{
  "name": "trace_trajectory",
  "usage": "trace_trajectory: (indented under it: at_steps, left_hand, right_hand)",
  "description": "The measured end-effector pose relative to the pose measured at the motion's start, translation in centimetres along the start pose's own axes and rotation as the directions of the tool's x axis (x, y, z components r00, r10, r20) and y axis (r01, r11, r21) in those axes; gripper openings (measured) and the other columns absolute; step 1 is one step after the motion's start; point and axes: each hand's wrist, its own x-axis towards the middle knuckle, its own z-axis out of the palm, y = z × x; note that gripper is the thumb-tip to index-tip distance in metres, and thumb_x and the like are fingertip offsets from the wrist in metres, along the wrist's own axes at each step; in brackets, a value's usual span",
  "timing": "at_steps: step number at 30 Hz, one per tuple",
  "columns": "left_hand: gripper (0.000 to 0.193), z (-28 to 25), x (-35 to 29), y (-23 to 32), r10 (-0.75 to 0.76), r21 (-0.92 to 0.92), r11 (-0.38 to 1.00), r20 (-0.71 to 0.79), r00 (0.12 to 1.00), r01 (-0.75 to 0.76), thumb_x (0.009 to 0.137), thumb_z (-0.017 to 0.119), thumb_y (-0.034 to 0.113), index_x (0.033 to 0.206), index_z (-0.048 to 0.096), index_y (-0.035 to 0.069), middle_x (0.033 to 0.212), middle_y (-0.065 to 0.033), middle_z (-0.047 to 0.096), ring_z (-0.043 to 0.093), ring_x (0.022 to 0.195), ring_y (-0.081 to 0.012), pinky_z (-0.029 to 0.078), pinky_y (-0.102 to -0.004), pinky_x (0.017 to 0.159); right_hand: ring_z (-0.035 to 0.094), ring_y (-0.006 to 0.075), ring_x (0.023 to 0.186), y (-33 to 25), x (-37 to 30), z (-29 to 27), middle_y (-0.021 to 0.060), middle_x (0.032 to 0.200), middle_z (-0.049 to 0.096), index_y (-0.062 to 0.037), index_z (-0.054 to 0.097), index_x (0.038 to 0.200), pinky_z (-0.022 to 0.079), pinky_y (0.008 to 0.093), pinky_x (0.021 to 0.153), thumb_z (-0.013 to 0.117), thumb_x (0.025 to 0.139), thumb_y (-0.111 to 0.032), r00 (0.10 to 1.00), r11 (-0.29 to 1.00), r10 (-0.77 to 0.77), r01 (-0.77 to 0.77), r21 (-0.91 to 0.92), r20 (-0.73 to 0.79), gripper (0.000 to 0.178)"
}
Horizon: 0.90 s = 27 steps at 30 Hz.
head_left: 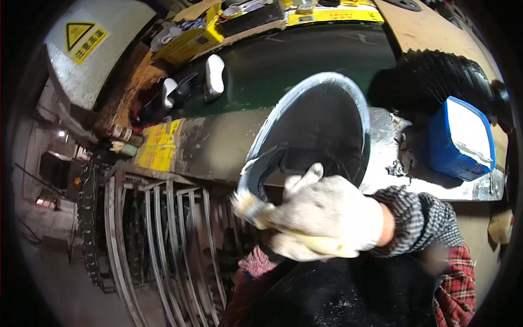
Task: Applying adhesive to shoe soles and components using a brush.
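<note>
My right hand [332, 212], in a white knit glove, is closed around a brush [248, 209] with a pale handle. Its bristles meet the lower left edge of a black shoe upper [316, 122]. A band of whitish coating runs along the upper's rim. Of my left hand [257, 262], only a patch of pinkish knit shows below the right glove; its fingers are hidden, so I cannot see its grip. The upper is raised in front of the bench edge.
A blue tub of white paste [462, 136] stands right on the metal-topped bench [223, 133]. Black shoe pieces with white parts [214, 76] lie on the dark green belt [299, 57]. Metal rack bars [158, 240] stand below left; a yellow box [199, 41] is behind.
</note>
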Motion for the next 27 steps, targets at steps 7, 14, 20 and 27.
trace_trajectory:
  at_steps: [7,14,20,27]
  left_hand:
    - [0.021,0.5,1.6,4.3,-0.001,0.371,0.928,-0.070,0.998,0.027,0.094,0.057,0.014,0.085,0.066,-0.003,0.078,-0.0070,0.067,0.065,0.068,-0.0130,0.051,-0.0256,0.057]
    - [0.021,2.0,-1.7,2.9,0.146,0.617,0.771,0.075,0.986,-0.161,0.096,0.057,0.018,0.096,0.066,-0.001,0.083,-0.0089,0.067,0.064,0.070,-0.0175,0.053,-0.0288,0.062]
    - [0.022,0.8,-4.3,0.3,0.090,0.371,0.926,-0.044,0.995,-0.067,0.095,0.058,0.021,0.103,0.064,0.001,0.089,-0.0098,0.064,0.062,0.077,-0.0191,0.052,-0.0303,0.067]
    - [0.026,0.8,-0.6,-0.2,0.112,0.229,0.971,-0.207,0.972,-0.063,0.095,0.058,0.024,0.110,0.061,0.003,0.096,-0.0108,0.061,0.060,0.085,-0.0210,0.050,-0.0321,0.074]
  right_hand:
    - [0.068,0.0153,0.075,-0.2,-9.5,-7.5,0.0098,0.087,0.071,0.0033,0.067,0.103,0.056,0.0280,0.071,0.066,0.091,-0.017,0.700,0.588,0.665,-0.705,0.395,0.260,0.023]
    - [0.064,0.0239,0.061,-0.9,-12.4,-8.6,0.0120,0.071,0.063,0.0022,0.067,0.084,0.050,0.0309,0.051,0.073,0.082,-0.009,0.977,0.957,0.079,-0.130,-0.261,-0.198,0.013]
    - [0.065,0.0180,0.072,1.7,-12.9,-11.3,0.0115,0.092,0.068,0.0035,0.064,0.109,0.052,0.0263,0.064,0.061,0.094,-0.014,0.687,0.896,0.347,-0.445,0.009,-0.638,0.023]
    - [0.064,0.0260,0.062,0.1,-13.5,-8.1,0.0095,0.074,0.066,-0.0010,0.068,0.104,0.051,0.0364,0.053,0.072,0.081,-0.017,0.965,0.957,0.226,-0.245,0.153,0.133,0.028]
